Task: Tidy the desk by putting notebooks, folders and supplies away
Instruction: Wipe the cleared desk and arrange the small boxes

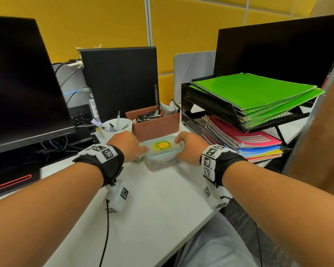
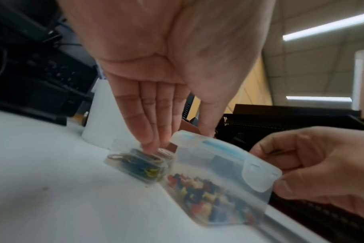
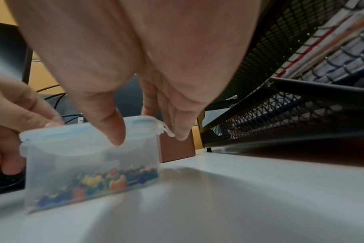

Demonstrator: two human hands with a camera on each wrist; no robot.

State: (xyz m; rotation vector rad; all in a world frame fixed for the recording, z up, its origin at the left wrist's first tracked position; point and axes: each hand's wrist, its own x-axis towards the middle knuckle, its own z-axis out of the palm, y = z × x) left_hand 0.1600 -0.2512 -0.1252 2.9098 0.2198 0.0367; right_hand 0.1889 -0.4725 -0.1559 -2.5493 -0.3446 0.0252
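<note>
Squarely between both hands sits the pin box [image 1: 163, 153], near the table's [image 1: 152, 209] back edge, long axis crosswise; left hand [image 1: 126, 146] and right hand [image 1: 189, 147] grip opposite ends.

Two hands: the left hand [image 1: 128, 145] and the right hand [image 1: 189, 147]. Two clear plastic boxes: one lidded box [image 1: 162, 153] of coloured pins and one smaller box [image 2: 135, 166] of clips just beside it. Two dark monitors, one at the left [image 1: 21, 81] and one at the right [image 1: 278, 49]. One computer tower [image 1: 120, 79]. One white cup [image 1: 117, 128] of pens, too crowded to count. One brown bin [image 1: 154, 125]. One black mesh rack [image 1: 216, 110] with two tiers, each bearing one stack of notebooks, too many to count
</note>
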